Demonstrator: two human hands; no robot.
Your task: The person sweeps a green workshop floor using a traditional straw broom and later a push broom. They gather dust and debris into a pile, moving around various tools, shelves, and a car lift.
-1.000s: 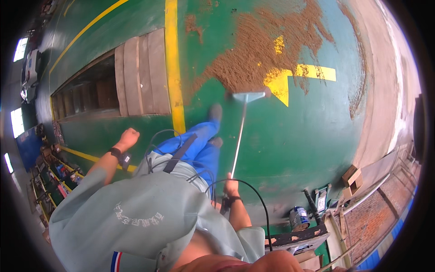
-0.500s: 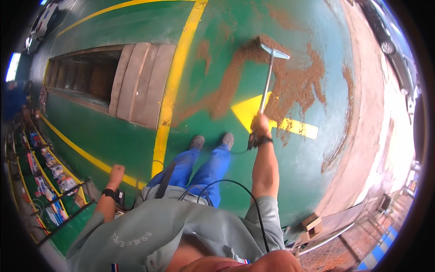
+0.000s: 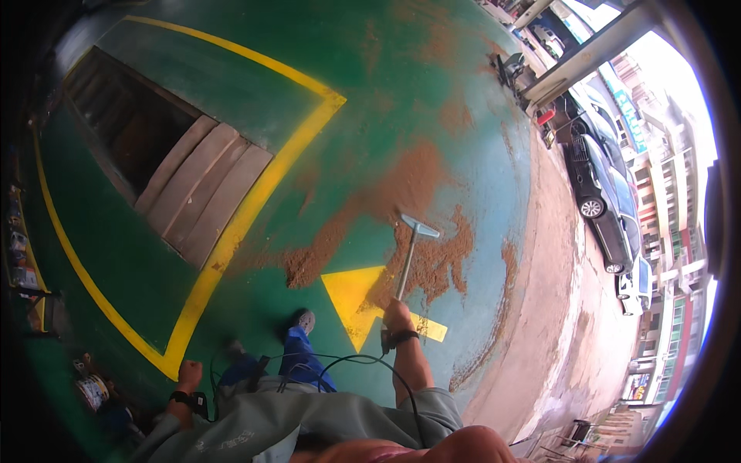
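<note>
My right hand [image 3: 397, 316] is closed round the metal pole of a floor squeegee [image 3: 419, 226], held out ahead of me. Its pale blue-grey T-shaped head rests in loose brown dirt [image 3: 436, 258] on the green floor. More of the dirt [image 3: 328, 239] runs in a band toward the left, ending in a small heap. My left hand [image 3: 190, 376] hangs at my left side, curled into a fist, with nothing visible in it.
A yellow arrow [image 3: 351, 297] is painted on the floor before my feet. To the left, a rectangular pit [image 3: 131, 131] is partly covered by boards [image 3: 208, 185], framed by a yellow line [image 3: 231, 231]. Parked cars [image 3: 598, 185] and a slanting post [image 3: 594, 58] stand at the right.
My view has turned and shifted, bringing cars and buildings in at the right. The squeegee head now sits closer to me on the dirt, and one foot is stepping.
</note>
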